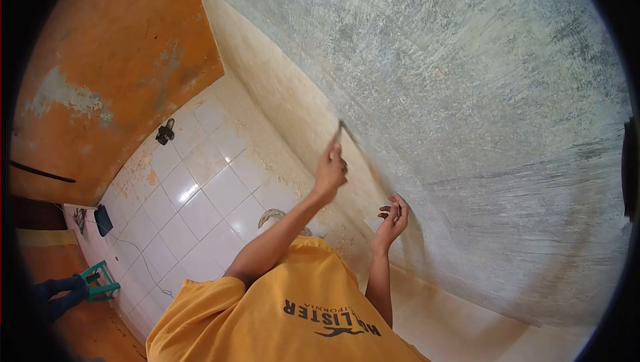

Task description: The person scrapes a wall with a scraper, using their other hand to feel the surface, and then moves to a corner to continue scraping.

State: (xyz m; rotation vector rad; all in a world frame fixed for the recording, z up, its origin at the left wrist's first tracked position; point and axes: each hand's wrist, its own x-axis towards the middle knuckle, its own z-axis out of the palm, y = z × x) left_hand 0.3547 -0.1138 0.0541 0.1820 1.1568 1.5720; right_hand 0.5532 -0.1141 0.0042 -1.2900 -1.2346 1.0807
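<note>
My left hand [330,174] is closed around the handle of a thin, dark-tipped scraper [341,126], its fingers hiding most of the tool. The scraper's tip meets the wall where the rough grey-green surface [467,82] borders a cream strip [287,75] along the bottom. Lower down and to the right, my right hand [392,221] holds nothing, its fingers loosely bent and apart close to the wall.
Paint flakes [283,179] lie on the white tiled floor [200,212] along the wall's foot. A peeling orange wall [127,49] stands left, with a small black object [165,131] near its base. Beside a green stool [100,283] show a person's blue-clad legs [59,292].
</note>
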